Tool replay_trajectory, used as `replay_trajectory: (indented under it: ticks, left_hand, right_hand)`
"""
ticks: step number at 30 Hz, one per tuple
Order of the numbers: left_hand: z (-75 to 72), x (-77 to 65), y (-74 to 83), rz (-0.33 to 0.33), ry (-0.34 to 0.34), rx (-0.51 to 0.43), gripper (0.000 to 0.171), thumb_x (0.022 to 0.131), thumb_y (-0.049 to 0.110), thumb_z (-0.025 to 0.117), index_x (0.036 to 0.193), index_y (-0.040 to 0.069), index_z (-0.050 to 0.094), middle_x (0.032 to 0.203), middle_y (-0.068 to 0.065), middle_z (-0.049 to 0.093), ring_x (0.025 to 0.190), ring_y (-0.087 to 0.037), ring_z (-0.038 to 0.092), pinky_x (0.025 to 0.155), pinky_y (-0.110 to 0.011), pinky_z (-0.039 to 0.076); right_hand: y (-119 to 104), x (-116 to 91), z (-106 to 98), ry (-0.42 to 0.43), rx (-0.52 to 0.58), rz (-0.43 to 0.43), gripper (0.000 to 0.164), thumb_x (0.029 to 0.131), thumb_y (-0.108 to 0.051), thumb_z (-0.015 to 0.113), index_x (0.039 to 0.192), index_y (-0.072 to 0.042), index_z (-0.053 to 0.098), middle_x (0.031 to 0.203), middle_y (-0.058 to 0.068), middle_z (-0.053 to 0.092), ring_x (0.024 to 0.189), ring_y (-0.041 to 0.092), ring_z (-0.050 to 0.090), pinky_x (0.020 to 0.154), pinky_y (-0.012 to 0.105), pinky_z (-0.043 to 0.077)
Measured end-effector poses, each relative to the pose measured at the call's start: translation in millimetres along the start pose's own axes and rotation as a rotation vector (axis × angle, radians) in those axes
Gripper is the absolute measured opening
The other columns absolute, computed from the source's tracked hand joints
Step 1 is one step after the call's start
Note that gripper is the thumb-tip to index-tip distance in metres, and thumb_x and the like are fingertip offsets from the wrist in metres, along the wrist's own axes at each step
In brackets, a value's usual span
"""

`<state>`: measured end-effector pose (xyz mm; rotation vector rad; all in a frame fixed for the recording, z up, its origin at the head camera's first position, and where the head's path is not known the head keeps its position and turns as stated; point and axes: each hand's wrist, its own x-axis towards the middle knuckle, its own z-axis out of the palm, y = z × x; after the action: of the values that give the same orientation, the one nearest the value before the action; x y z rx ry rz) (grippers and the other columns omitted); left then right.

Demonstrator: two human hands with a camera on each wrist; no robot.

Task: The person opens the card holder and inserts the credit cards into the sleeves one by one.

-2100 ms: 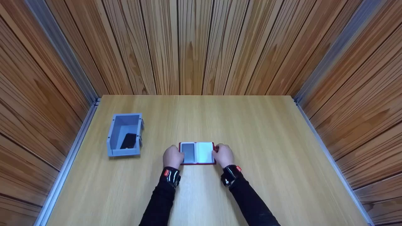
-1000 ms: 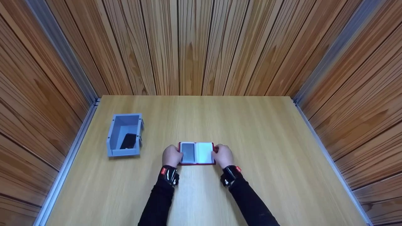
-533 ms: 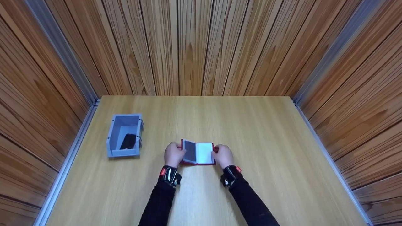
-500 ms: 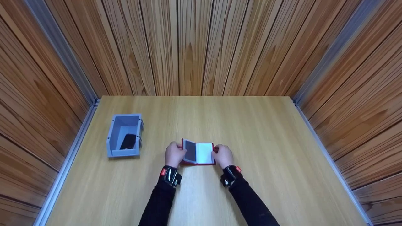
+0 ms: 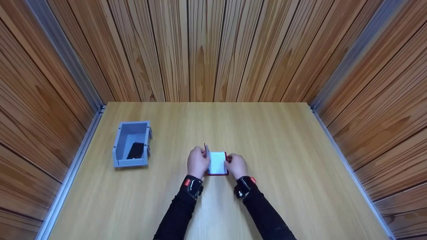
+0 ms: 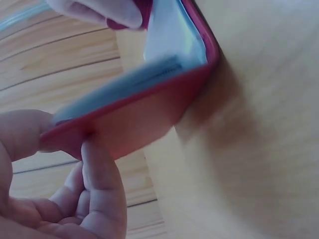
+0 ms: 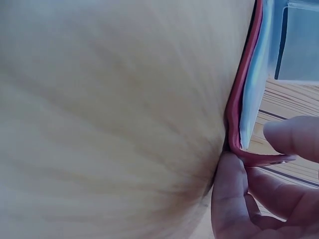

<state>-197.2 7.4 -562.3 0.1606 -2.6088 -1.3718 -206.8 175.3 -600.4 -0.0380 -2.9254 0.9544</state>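
Note:
A red card holder with clear plastic sleeves (image 5: 217, 163) stands half folded at the middle of the table in the head view. My left hand (image 5: 197, 162) pinches the edge of its left cover between thumb and fingers, and that cover is raised nearly upright. In the left wrist view the red outside of the cover (image 6: 134, 117) slants up from the spine. My right hand (image 5: 237, 165) holds the right edge, where the other half lies low. In the right wrist view its fingers sit under a short red strap (image 7: 264, 158), with the thumb over it.
A grey-blue plastic bin (image 5: 130, 162) stands on the left of the wooden table (image 5: 267, 133). A flat black object (image 5: 136, 150) lies inside it. Wood-panelled walls (image 5: 206, 50) enclose the table at the back and both sides.
My left hand has moved right and lifted the card holder's left cover from lying flat to nearly upright. The right hand has stayed in place at the right edge.

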Motion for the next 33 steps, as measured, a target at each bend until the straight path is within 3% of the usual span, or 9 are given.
replay_trajectory:
  ticks: [6, 18, 27, 33]
  left_hand:
    - [10.4, -0.9, 9.4, -0.023, -0.059, 0.015, 0.023, 0.075, 0.000, 0.074, 0.095, -0.002, 0.062, 0.087, -0.011, 0.061, 0.082, -0.029, 0.061, 0.076, -0.042, 0.050]
    - [44.3, -6.6, 18.8, 0.117, -0.065, 0.191, 0.025, 0.074, 0.005, 0.077, 0.091, -0.004, 0.061, 0.085, -0.016, 0.059, 0.077, -0.032, 0.060, 0.069, -0.044, 0.050]
    - [58.5, -14.8, 12.6, 0.236, 0.016, 0.215, 0.030, 0.071, 0.011, 0.084, 0.086, -0.003, 0.061, 0.083, -0.018, 0.059, 0.077, -0.036, 0.061, 0.070, -0.045, 0.051]
    - [59.5, -17.1, 6.1, 0.246, -0.033, 0.187, 0.019, 0.078, 0.007, 0.077, 0.076, 0.002, 0.058, 0.078, -0.015, 0.058, 0.073, -0.034, 0.060, 0.067, -0.045, 0.049]
  right_hand:
    - [1.3, 0.5, -1.7, -0.011, 0.056, 0.019, 0.029, 0.085, -0.011, 0.071, 0.106, 0.008, 0.068, 0.097, 0.021, 0.068, 0.095, 0.037, 0.064, 0.086, 0.047, 0.049]
    - [9.0, 1.9, -2.3, 0.016, 0.158, 0.002, 0.022, 0.085, -0.007, 0.070, 0.100, 0.009, 0.069, 0.088, 0.015, 0.070, 0.086, 0.033, 0.066, 0.081, 0.044, 0.051]
    - [11.7, 2.5, -1.9, 0.002, 0.212, 0.026, 0.021, 0.085, -0.004, 0.068, 0.102, 0.009, 0.068, 0.092, 0.018, 0.070, 0.090, 0.034, 0.066, 0.083, 0.044, 0.052]
    - [12.9, 1.2, -2.8, 0.006, 0.230, 0.024, 0.022, 0.085, -0.004, 0.069, 0.102, 0.010, 0.068, 0.092, 0.020, 0.070, 0.091, 0.035, 0.066, 0.083, 0.044, 0.052]
